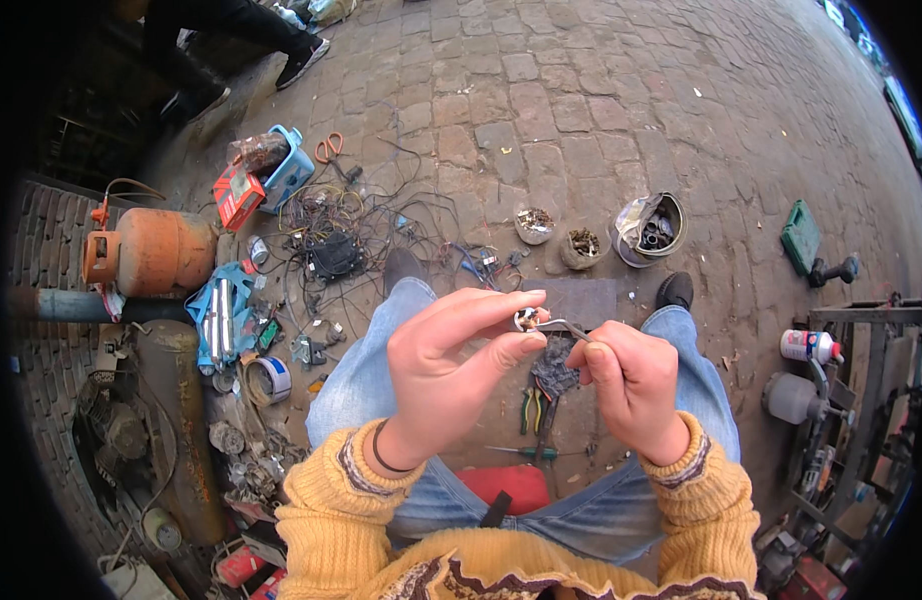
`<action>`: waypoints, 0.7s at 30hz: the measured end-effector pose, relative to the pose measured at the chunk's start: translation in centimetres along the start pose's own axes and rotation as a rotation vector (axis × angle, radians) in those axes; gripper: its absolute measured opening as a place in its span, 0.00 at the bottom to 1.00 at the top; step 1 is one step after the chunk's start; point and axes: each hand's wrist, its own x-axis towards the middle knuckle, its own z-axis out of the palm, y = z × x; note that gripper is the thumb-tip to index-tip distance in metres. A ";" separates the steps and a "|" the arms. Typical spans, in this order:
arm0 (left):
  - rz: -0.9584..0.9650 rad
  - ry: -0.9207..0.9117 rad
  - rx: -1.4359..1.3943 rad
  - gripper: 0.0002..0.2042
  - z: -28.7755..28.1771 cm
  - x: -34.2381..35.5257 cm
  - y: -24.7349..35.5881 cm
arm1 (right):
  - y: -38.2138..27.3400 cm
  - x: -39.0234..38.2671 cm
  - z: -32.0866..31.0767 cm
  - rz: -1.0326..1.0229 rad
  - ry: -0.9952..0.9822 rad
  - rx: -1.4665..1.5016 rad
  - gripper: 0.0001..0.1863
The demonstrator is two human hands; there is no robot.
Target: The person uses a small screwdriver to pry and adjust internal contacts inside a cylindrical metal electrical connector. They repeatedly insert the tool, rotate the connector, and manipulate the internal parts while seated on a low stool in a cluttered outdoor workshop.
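Note:
In front of my knees, my left hand (449, 350) pinches a small round part (526, 319) between thumb and fingertips. The part looks black and white with a coppery middle; its exact kind is too small to make out. My right hand (629, 382) is closed round a thin metal tool with a bent tip (561, 326). That tip reaches the part's open side. Below them on the ground lie pliers with yellow and green handles (532, 410), a dark crumpled rag (556, 372) and a green-handled screwdriver (526, 452).
At left stand an orange gas cylinder (166, 252), a blue basket (291, 170) and a tangle of wires (331, 230). Ahead are two tubs of small metal bits (582, 248) and a bucket (649, 232). A green case (800, 238) lies right. A person's legs (251, 30) show far left.

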 end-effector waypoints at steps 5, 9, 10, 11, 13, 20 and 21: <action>0.057 -0.013 0.089 0.16 -0.2 0.0 -0.2 | 0.0 -0.2 0.5 0.034 0.012 -0.006 0.14; 0.113 0.005 0.176 0.16 -0.2 0.1 -0.2 | 0.0 -0.3 0.9 0.085 0.002 0.034 0.20; 0.099 0.002 0.154 0.16 -0.1 0.1 -0.2 | 0.0 -0.3 1.0 0.077 0.004 0.043 0.20; 0.085 -0.004 0.140 0.16 0.0 0.1 -0.1 | -0.1 -0.3 1.0 0.069 0.008 0.043 0.20; 0.037 -0.010 0.036 0.15 0.2 0.1 0.0 | -0.2 -0.2 1.0 0.058 0.015 0.058 0.21; -0.047 -0.074 -0.195 0.15 0.4 0.1 0.0 | -0.9 0.0 0.0 0.088 0.017 0.119 0.10; -0.035 -0.080 -0.186 0.15 0.4 0.1 0.0 | -0.9 0.0 -0.1 0.095 0.013 0.109 0.10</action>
